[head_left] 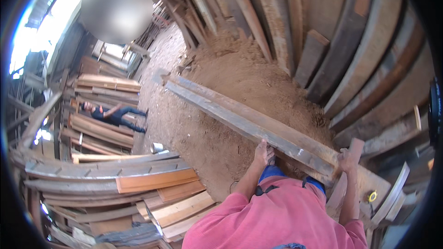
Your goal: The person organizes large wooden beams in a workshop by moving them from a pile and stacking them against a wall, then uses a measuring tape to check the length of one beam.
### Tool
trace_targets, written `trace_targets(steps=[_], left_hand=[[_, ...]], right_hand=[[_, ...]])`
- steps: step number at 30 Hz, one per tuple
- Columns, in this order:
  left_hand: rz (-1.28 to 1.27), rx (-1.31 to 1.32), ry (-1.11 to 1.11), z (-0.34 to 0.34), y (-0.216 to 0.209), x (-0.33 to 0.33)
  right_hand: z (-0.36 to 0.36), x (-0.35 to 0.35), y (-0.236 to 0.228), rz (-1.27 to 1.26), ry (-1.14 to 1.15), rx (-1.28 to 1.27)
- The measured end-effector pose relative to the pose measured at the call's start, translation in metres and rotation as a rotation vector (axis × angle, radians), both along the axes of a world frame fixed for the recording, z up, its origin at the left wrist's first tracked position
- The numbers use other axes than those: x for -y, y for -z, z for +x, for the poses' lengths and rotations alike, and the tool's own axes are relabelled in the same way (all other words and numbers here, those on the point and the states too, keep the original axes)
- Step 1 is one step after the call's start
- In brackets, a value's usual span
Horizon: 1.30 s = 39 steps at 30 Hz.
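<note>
A long, weathered timber beam (240, 122) stretches from in front of my body toward the far left, grey along its near face and browner on top. My left hand (264, 153) is closed at its near edge, thumb up against the wood. At the beam's near right end, my right hand (346, 160) is closed on it. Beside that hand a short reddish-brown piece of board (356, 147) sticks up; whether my fingers also hold it I cannot tell. The undersides of both grips are hidden.
Tall planks (318, 60) lean along the right. Stacked boards (106, 186) fill the left. A person (115, 114) in dark clothes is by the far-left stack. A yellow round object (372, 196) sits on a board at my right. Brown dirt floor (207, 147) lies between.
</note>
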State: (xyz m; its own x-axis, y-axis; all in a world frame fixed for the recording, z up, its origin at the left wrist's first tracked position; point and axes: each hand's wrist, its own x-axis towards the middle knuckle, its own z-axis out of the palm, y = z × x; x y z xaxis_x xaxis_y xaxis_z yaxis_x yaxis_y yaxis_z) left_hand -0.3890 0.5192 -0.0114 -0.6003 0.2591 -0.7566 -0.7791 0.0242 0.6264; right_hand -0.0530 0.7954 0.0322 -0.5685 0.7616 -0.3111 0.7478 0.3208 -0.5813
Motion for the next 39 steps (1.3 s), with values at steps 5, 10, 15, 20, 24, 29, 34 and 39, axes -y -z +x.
trace_targets(steps=[5,10,15,20,24,29,34,39], left_hand=[[-0.047,-0.069,0.308,-0.013,0.013,0.034],[-0.064,-0.346,0.724,-0.049,0.036,0.049],[-0.323,-0.56,1.106,-0.094,0.027,0.068],[-0.183,-0.541,0.823,-0.135,0.062,0.123],[-0.149,-0.161,0.441,-0.158,0.059,0.161],[0.452,0.038,0.223,-0.189,0.083,0.186],[0.291,0.094,0.165,-0.191,0.052,0.14],[0.286,0.055,0.286,-0.18,0.075,0.145]], right_hand=[[-0.128,0.02,-0.047,-0.116,-0.241,0.071],[-0.24,0.072,-0.035,-0.162,-0.437,-0.008],[-0.317,0.157,-0.058,0.201,-0.683,0.252],[-0.337,0.163,-0.034,0.106,-0.602,0.325],[-0.35,0.161,-0.036,-0.004,-0.64,0.383],[-0.362,0.154,-0.072,-0.079,-0.647,0.359],[-0.35,0.153,-0.067,-0.03,-0.598,0.327],[-0.354,0.159,-0.052,-0.003,-0.613,0.393]])
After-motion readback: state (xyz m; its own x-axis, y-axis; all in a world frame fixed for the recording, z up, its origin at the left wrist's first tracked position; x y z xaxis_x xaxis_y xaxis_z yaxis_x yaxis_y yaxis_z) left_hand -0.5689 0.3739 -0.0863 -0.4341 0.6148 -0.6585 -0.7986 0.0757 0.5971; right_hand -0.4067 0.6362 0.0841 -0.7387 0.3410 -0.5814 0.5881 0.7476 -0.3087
